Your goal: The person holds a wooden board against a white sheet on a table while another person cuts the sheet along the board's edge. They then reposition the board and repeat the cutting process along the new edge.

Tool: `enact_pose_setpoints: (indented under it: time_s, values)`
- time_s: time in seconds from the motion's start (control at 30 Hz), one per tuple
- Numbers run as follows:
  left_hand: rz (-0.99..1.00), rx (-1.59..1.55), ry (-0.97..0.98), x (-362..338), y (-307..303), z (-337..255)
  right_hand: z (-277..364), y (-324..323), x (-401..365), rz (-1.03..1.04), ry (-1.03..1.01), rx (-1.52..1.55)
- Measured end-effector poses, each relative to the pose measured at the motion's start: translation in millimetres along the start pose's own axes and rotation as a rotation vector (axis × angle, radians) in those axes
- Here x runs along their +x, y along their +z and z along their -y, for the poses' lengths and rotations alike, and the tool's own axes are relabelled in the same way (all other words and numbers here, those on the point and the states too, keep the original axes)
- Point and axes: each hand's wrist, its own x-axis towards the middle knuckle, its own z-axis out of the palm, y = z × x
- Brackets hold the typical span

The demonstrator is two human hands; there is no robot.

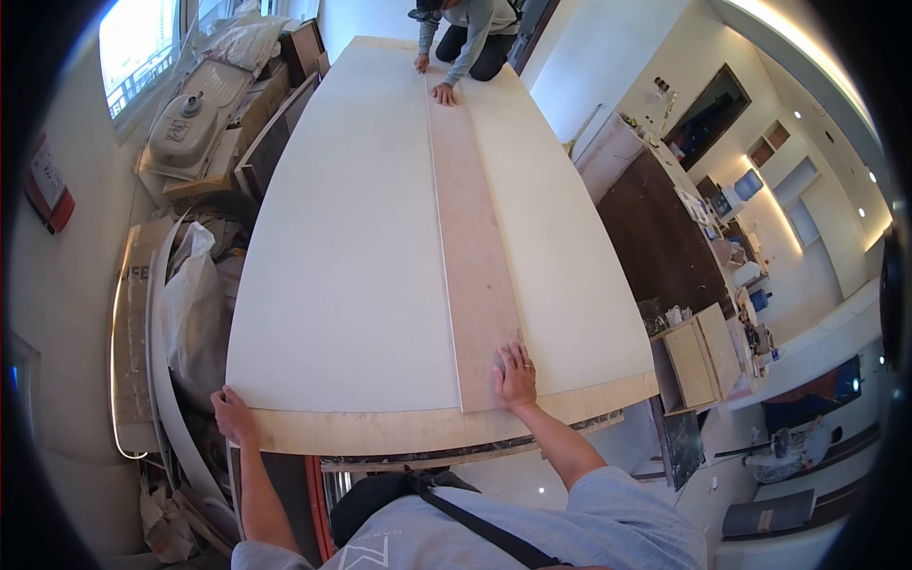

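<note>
A large white sheet (342, 285) lies on a plywood board (380, 432), whose bare wood shows along the near edge. Lengthwise over the sheet runs a long pinkish plank (475, 247). At the near left corner my left hand (233, 415) is closed around the edge of the sheet and board. My right hand (516, 377) rests flat, fingers spread, on the near end of the plank, by its right edge. At the far end another person (480, 33) kneels, one hand flat on the plank and the other beside its left edge.
Along the left wall stand a sink (190, 128), cardboard boxes and a white plastic bag (193, 304). To the right are a wooden box (686, 361) and a long cluttered counter (665, 171). Farther back at lower right, another person (815, 445) is visible.
</note>
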Motion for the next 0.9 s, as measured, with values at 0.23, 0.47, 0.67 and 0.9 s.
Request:
enact_pose_setpoints:
  time_s: [0.23,0.47,0.67,0.9]
  values:
    - [0.007,-0.037,0.021,0.8,1.5,3.6,-0.8,1.3,0.9,-0.01,0.002,-0.007]
    - [0.01,-0.04,0.011,-0.5,-0.3,2.2,-2.6,4.3,1.3,-0.014,0.012,0.029]
    - [0.008,-0.027,-0.002,0.2,1.1,3.7,-3.1,5.7,-0.3,-0.034,-0.004,0.026]
    - [0.017,-0.007,-0.011,1.0,1.7,3.7,-1.6,3.7,-0.5,-0.038,-0.008,0.021]
